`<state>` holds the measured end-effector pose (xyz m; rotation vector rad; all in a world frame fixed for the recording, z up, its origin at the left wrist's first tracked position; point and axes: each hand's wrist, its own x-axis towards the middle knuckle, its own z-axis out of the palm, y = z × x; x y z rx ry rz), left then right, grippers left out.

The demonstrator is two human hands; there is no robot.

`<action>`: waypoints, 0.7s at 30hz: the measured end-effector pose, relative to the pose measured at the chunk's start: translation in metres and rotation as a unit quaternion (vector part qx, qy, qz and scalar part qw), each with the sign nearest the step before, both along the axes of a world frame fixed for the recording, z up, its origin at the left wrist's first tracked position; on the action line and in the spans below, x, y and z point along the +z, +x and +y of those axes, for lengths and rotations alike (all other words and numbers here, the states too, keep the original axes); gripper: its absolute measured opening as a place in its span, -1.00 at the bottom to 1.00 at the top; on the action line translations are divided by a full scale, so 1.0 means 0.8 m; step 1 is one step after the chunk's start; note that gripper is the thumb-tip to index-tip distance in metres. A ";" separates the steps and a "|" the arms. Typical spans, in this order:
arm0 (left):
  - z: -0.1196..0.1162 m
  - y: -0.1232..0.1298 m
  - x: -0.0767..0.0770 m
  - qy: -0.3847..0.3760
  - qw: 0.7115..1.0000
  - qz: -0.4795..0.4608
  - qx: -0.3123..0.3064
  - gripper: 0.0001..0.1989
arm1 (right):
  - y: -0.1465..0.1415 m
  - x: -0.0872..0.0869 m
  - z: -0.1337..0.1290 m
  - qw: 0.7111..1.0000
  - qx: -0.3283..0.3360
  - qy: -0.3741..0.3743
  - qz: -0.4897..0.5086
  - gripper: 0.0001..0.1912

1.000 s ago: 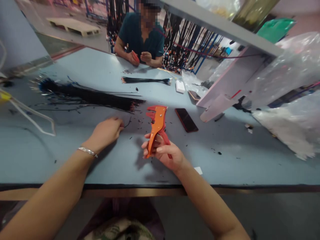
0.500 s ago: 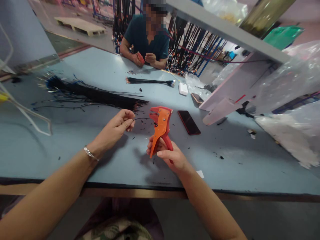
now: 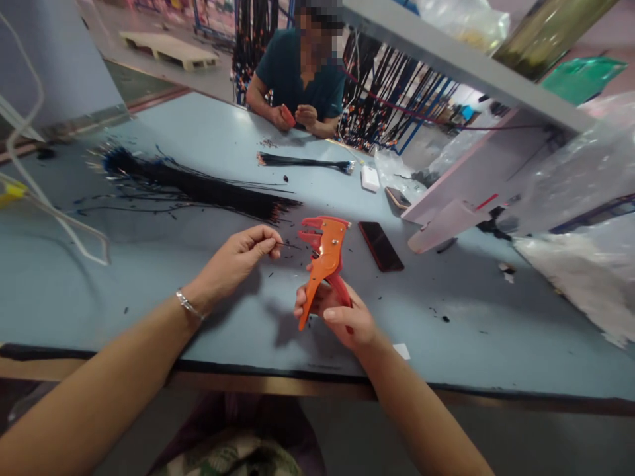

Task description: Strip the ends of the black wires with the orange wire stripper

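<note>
Between the thumb and fingers of my left hand (image 3: 251,254) is a thin black wire (image 3: 290,246), its free end pointing right toward the tool's jaws. My right hand (image 3: 342,314) is wrapped round the handles of an orange and red wire stripper (image 3: 330,248), held upright above the table with its jaws facing left. The handles stand apart and the jaws show a gap. Beyond my left hand lies a thick bundle of black wires (image 3: 198,185), with blue and metal ends at its left and reddish ends at its right.
A black phone (image 3: 381,246) lies right of the stripper. Farther back are a smaller wire bundle (image 3: 305,162) and a white box (image 3: 370,178). Across the table (image 3: 149,291) a co-worker (image 3: 297,86) holds a red tool. Plastic bags (image 3: 585,258) and a shelf post stand at right.
The wire end is now clear of the stripper's jaws, where before it reached them. The stripper's handles have spread wider. The whole view has shifted slightly.
</note>
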<state>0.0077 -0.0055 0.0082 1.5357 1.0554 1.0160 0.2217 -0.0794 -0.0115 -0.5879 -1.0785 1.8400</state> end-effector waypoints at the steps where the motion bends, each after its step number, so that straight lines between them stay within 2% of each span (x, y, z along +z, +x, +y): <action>1: 0.001 0.000 -0.001 -0.006 1.000 -0.003 0.004 -0.80 | -0.001 0.000 0.000 1.000 -0.005 0.000 0.003 -0.39; 5: 0.003 0.001 -0.004 -0.048 0.998 -0.048 0.011 -0.79 | -0.003 0.000 -0.001 1.000 -0.002 -0.006 0.017 -0.48; 8: 0.001 0.001 -0.003 -0.043 0.998 -0.035 0.010 -0.78 | -0.004 -0.001 0.000 0.999 0.011 -0.028 0.018 -0.51; 12: -0.003 0.002 0.003 -0.053 0.998 -0.034 0.030 -0.75 | -0.004 -0.008 0.002 1.000 0.015 -0.022 -0.009 -0.49; 16: -0.004 0.004 0.006 -0.066 0.996 -0.058 0.029 -0.71 | -0.005 -0.013 0.002 0.999 0.036 -0.021 -0.031 -0.38; 21: -0.004 0.003 0.003 -0.035 0.997 -0.057 0.031 -0.79 | -0.005 -0.015 0.002 0.999 0.028 -0.022 -0.022 -0.44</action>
